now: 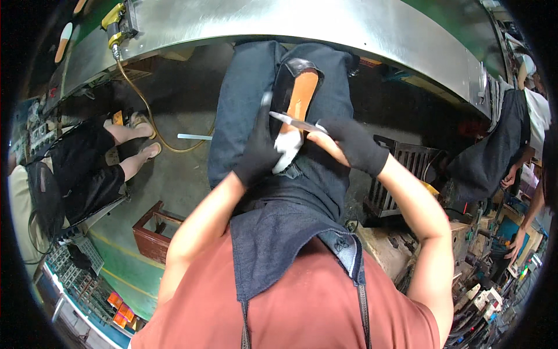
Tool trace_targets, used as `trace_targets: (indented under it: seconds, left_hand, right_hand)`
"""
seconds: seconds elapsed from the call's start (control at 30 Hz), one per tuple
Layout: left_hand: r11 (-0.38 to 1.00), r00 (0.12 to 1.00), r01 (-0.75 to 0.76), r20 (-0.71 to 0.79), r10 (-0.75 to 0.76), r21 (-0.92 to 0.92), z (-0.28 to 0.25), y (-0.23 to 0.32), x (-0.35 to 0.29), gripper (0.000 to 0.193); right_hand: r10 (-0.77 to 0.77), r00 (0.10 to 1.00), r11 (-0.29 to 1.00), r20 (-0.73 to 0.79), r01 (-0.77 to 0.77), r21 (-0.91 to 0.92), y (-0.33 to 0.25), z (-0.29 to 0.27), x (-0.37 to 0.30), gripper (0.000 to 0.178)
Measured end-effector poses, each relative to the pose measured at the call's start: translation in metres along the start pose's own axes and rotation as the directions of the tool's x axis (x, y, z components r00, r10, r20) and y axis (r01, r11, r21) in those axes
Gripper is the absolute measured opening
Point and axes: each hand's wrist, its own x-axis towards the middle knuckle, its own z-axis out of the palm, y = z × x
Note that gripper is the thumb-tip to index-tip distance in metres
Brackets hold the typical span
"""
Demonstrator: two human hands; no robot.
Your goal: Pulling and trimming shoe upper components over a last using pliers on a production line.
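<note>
Item: shoe (297, 96), on my lap below the steel bench (302, 26) edge. Left hand (257, 152) grips its white heel; right hand (353, 141) grips a blade (296, 123). I judge trimming underway; next, a steady cut.

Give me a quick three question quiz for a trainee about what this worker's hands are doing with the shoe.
1. True or false: both hands wear black gloves.
2. Which hand holds the thin metal blade? A left, B right.
3. Fill in: the shoe's insole is ____ coloured.

Key:
1. True: left hand and right hand are gloved.
2. B: the metal blade runs from the right hand across the shoe, which the left hand steadies on the lap.
3. Orange.
</note>
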Motion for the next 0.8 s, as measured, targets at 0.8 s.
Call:
trace_targets:
  seconds: [0.8]
  left_hand:
    - [0.998, 0.989, 0.064, 0.13, -0.067, 0.026, 0.0, -0.01, -0.028, 0.068]
  right_hand:
    - [0.337, 0.909, 0.906, 0.246, -0.241, -0.348, -0.05, 0.007, -0.005, 0.049]
